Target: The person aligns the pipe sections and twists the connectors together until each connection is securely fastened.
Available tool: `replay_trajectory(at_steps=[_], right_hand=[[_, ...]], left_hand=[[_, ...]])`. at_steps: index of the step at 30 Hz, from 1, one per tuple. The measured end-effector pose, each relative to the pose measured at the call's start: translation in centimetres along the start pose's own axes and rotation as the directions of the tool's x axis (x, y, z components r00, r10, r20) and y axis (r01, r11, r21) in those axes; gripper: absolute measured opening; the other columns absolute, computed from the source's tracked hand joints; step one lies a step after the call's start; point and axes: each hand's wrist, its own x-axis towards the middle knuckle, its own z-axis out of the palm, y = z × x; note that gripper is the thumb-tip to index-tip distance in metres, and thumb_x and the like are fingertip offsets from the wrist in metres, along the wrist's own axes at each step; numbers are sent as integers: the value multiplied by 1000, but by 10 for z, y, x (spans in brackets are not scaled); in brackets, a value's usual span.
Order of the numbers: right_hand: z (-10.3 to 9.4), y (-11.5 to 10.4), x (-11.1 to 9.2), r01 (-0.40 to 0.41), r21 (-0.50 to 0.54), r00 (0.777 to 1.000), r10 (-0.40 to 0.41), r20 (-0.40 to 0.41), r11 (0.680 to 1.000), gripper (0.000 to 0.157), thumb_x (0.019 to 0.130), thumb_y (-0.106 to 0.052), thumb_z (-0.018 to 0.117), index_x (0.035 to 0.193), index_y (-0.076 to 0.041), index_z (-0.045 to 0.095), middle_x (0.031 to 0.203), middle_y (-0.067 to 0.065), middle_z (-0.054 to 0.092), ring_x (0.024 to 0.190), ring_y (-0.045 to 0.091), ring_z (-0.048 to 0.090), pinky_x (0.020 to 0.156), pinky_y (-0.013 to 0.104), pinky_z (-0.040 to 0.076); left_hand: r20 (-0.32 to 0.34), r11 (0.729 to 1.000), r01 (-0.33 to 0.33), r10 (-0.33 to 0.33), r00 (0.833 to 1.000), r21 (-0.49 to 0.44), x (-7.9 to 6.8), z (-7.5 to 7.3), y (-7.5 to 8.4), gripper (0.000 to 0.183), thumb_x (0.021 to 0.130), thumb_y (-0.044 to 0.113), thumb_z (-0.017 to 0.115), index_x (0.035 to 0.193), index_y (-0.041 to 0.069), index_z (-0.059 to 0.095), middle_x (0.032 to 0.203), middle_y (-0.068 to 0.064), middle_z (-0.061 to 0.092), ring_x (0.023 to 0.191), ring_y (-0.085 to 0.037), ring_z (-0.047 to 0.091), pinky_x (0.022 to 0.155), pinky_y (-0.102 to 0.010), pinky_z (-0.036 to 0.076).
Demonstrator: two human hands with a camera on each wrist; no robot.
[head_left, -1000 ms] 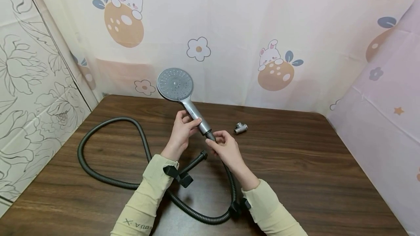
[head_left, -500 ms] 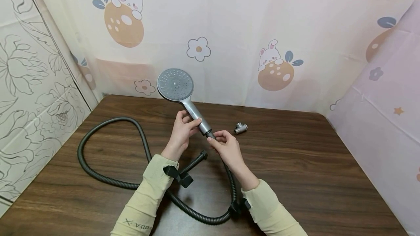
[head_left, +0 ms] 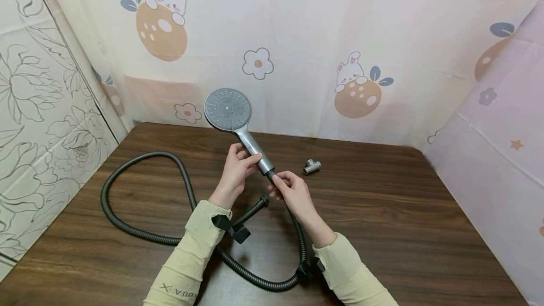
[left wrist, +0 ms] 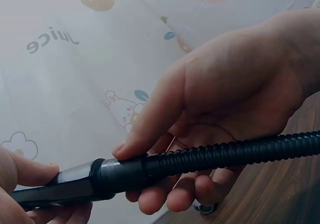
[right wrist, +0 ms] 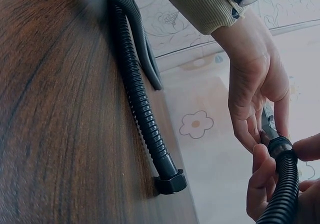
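Note:
A silver shower head point(head_left: 228, 109) with a round grey spray face is tilted up over the table's far side. My left hand point(head_left: 233, 171) grips its handle point(head_left: 256, 151) between thumb and fingers. At the handle's lower end, my right hand point(head_left: 294, 194) pinches the smooth dark collar point(left wrist: 122, 175) of a black ribbed shower hose point(left wrist: 235, 154). In the left wrist view the thumb lies on top of the collar and the fingers curl beneath. The collar sits right against the handle's end. The hose's other end, with a hexagonal nut point(right wrist: 171, 182), lies loose near my left wrist.
The hose loops widely point(head_left: 104, 197) over the left of the brown wooden table point(head_left: 403, 211) and curves under my forearms. Behind my right hand lies a small chrome tee fitting point(head_left: 312, 166). A printed curtain point(head_left: 297, 22) hangs along the table's back edge.
My right hand's thumb and fingers have shifted on the hose collar, with the fingers now showing lower around it. The left hand and shower head have stayed put.

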Motion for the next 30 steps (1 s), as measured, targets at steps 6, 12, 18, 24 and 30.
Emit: replay_trajectory(at_steps=[6, 12, 18, 24, 30], right_hand=[[-1, -2, 0, -11, -31, 1000, 10, -21, 999, 26, 87, -17, 62, 104, 1, 57, 86, 18, 64, 62, 17, 62, 61, 33, 51], [-3, -2, -1, -23, -90, 998, 18, -56, 996, 31, 79, -18, 70, 105, -6, 57, 89, 11, 64, 73, 29, 64, 62, 30, 51], [-3, -1, 0, -14, -88, 998, 9, -64, 996, 27, 82, -16, 67, 103, -3, 57, 87, 12, 64, 69, 26, 64, 63, 36, 52], [-2, 0, 0, -13, -53, 999, 10, -50, 999, 25, 85, -13, 63, 105, 1, 56, 90, 19, 62, 62, 17, 62, 63, 37, 52], [-1, 0, 0, -12, -17, 999, 11, -52, 1000, 25, 87, -12, 61, 107, 1, 55, 87, 17, 64, 59, 16, 61, 57, 26, 49]], left_hand=[[-5, 1000, 4, -4, 1000, 4, 1, 0, 0, 51, 84, -4, 59, 126, 5, 33, 118, -20, 53, 93, -20, 57, 72, -27, 50], [-9, 1000, 8, -8, 1000, 11, 1, 0, -2, 51, 83, -4, 59, 127, 5, 33, 118, -20, 53, 94, -20, 57, 73, -28, 50], [-3, 1000, 9, -9, 1000, 17, 1, 1, -2, 51, 84, -3, 59, 128, 5, 33, 118, -20, 53, 95, -21, 56, 72, -28, 49], [0, 1000, 7, -7, 1000, 17, -1, 1, -1, 51, 84, -3, 59, 127, 5, 33, 118, -20, 53, 96, -23, 56, 74, -30, 50], [-6, 1000, 12, -12, 1000, 9, 0, 1, -1, 51, 84, -3, 58, 127, 5, 33, 117, -20, 53, 95, -22, 56, 74, -30, 50]])
